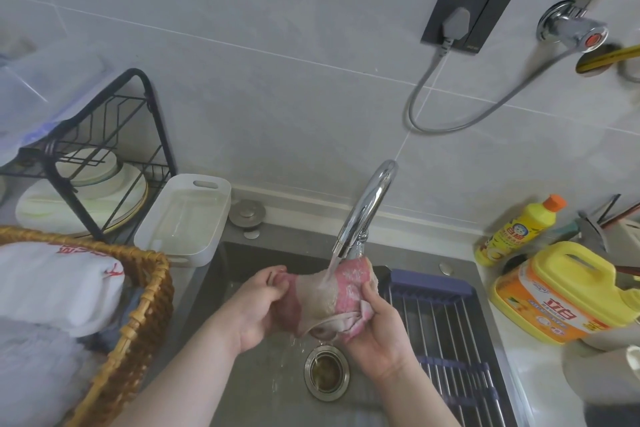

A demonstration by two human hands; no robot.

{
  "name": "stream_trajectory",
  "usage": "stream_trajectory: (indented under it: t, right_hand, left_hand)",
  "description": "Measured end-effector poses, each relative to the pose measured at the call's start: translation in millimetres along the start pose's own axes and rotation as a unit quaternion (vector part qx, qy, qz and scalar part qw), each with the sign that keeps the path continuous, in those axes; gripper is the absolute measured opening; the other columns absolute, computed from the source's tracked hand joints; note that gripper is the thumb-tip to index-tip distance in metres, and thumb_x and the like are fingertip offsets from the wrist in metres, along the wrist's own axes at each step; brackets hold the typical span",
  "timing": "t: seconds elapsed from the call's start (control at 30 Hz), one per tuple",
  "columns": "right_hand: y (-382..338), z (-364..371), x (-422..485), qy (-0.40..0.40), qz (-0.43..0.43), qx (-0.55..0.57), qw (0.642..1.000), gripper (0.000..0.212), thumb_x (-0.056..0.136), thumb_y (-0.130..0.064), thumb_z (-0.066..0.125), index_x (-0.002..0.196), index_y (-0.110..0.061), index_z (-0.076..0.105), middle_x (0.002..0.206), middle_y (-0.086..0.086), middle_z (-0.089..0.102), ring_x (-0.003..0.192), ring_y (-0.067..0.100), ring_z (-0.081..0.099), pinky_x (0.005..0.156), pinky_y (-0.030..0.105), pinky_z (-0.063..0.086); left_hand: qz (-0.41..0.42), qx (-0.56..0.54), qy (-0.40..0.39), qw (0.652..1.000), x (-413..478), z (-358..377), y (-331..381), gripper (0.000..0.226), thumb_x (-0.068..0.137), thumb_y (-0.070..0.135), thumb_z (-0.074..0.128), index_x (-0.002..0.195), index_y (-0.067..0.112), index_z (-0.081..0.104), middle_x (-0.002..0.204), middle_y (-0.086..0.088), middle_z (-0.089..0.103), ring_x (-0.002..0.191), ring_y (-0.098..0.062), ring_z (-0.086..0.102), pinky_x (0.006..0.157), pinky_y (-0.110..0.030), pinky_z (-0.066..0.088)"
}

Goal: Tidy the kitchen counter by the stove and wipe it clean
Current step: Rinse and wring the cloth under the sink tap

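Head view: fingers of the left hand (pixel 258 305) and right hand (pixel 377 333) are curled, clamped on the two ends of the pink cloth (pixel 332 298), just under the faucet (pixel 367 208), in its stream. Its long axis runs left to right. This looks like the rinsing step. Next it needs firm wringing below the faucet.

The cloth (pixel 332 302) hides some of the fingers of the left hand (pixel 258 308) and the right hand (pixel 377 326) that hold it. The basket (pixel 145 291) on the left runs off the left and near edges, and the red print on the white bag (pixel 52 281) inside it is too folded to read. On the near right, a pale round thing (pixel 595 378) is blurred and cut off.
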State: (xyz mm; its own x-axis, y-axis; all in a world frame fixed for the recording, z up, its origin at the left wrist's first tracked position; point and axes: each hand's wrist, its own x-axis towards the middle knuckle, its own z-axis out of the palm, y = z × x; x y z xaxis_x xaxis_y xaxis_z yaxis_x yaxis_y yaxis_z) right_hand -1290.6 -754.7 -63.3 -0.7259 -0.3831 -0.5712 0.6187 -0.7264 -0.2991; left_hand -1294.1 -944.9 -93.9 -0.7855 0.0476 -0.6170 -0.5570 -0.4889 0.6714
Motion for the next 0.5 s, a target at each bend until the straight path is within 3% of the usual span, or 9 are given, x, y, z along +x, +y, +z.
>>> stream_trajectory:
  t: [0.03, 0.07, 0.1, 0.13, 0.17, 0.27, 0.37, 0.43, 0.5]
  right_hand:
    - [0, -1, 0, -0.01, -0.003, -0.006, 1.0, 0.034, 0.099, -0.017, 0.044, 0.093, -0.001, 0.074, 0.112, 0.032, 0.064, 0.096, 0.049, 0.064, 0.051, 0.047, 0.058]
    - [0, -2, 2, -0.021, -0.008, -0.013, 1.0, 0.033, 0.095, -0.01, 0.048, 0.081, -0.003, 0.076, 0.104, 0.029, 0.066, 0.086, 0.047, 0.066, 0.053, 0.046, 0.058]
    - [1, -4, 5, -0.025, -0.016, -0.032, 0.999, 0.027, 0.088, -0.002, 0.051, 0.078, -0.002, 0.076, 0.095, 0.027, 0.066, 0.081, 0.047, 0.067, 0.066, 0.053, 0.058]
    - [1, -5, 7, -0.022, -0.028, -0.059, 0.998, 0.021, 0.082, 0.004, 0.054, 0.087, 0.0, 0.074, 0.087, 0.024, 0.066, 0.083, 0.05, 0.066, 0.081, 0.06, 0.053]
    - [1, -7, 9, -0.011, -0.041, -0.09, 0.995, 0.03, 0.076, 0.009, 0.056, 0.102, 0.0, 0.068, 0.081, 0.023, 0.064, 0.091, 0.054, 0.063, 0.088, 0.062, 0.048]
    - [-5, -6, 13, -0.01, -0.056, -0.164, 0.985, 0.059, 0.074, 0.017, 0.048, 0.125, -0.009, 0.058, 0.102, 0.031, 0.063, 0.103, 0.053, 0.056, 0.081, 0.058, 0.05]
    - [-10, -7, 15, -0.018, -0.065, -0.192, 0.979, 0.068, 0.07, 0.016, 0.049, 0.128, -0.018, 0.059, 0.104, 0.039, 0.053, 0.096, 0.053, 0.049, 0.086, 0.06, 0.04]
    - [-9, -5, 13, -0.031, -0.07, -0.197, 0.977, 0.064, 0.072, 0.016, 0.047, 0.123, -0.019, 0.063, 0.109, 0.039, 0.054, 0.098, 0.054, 0.049, 0.085, 0.061, 0.04]
    - [-6, -2, 11, -0.042, -0.064, -0.203, 0.976, 0.061, 0.079, 0.019, 0.042, 0.117, -0.022, 0.068, 0.121, 0.034, 0.059, 0.098, 0.052, 0.059, 0.083, 0.059, 0.05]
  left_hand:
    - [0.014, -0.02, 0.003, 1.0, 0, 0, 1, 0.035, 0.095, 0.003, 0.051, 0.125, 0.021, 0.047, 0.118, -0.013, 0.061, 0.092, -0.03, 0.063, 0.067, -0.046, 0.056]
    - [0.026, -0.033, -0.004, 0.999, -1, -1, 2, 0.039, 0.092, 0.002, 0.055, 0.125, 0.02, 0.047, 0.116, -0.013, 0.061, 0.087, -0.028, 0.063, 0.056, -0.038, 0.055]
    - [0.036, -0.038, -0.021, 0.998, -2, -2, 3, 0.045, 0.087, -0.001, 0.059, 0.126, 0.018, 0.046, 0.113, -0.014, 0.061, 0.082, -0.028, 0.064, 0.051, -0.033, 0.051]
    - [0.042, -0.028, -0.036, 0.998, -2, -5, 3, 0.057, 0.083, -0.005, 0.062, 0.131, 0.018, 0.044, 0.113, -0.015, 0.062, 0.079, -0.028, 0.065, 0.055, -0.033, 0.05]
    - [0.044, -0.007, -0.039, 0.998, -1, -7, 4, 0.068, 0.08, -0.009, 0.063, 0.137, 0.021, 0.042, 0.115, -0.015, 0.062, 0.077, -0.028, 0.067, 0.06, -0.035, 0.049]
    - [0.073, 0.05, 0.002, 0.996, -4, -3, 9, 0.074, 0.085, -0.013, 0.057, 0.143, 0.028, 0.036, 0.128, -0.013, 0.054, 0.067, -0.023, 0.071, 0.052, -0.035, 0.054]
    - [0.112, 0.086, 0.038, 0.989, -3, 0, 9, 0.068, 0.086, -0.011, 0.057, 0.14, 0.028, 0.043, 0.13, -0.015, 0.055, 0.086, -0.028, 0.065, 0.065, -0.043, 0.057]
    - [0.125, 0.073, 0.049, 0.988, -4, 4, 10, 0.065, 0.087, -0.011, 0.056, 0.138, 0.027, 0.045, 0.128, -0.014, 0.056, 0.082, -0.024, 0.062, 0.053, -0.029, 0.049]
    - [0.127, 0.046, 0.061, 0.989, -4, 7, 11, 0.063, 0.088, -0.008, 0.057, 0.138, 0.028, 0.044, 0.128, -0.008, 0.057, 0.081, -0.022, 0.063, 0.049, -0.026, 0.04]
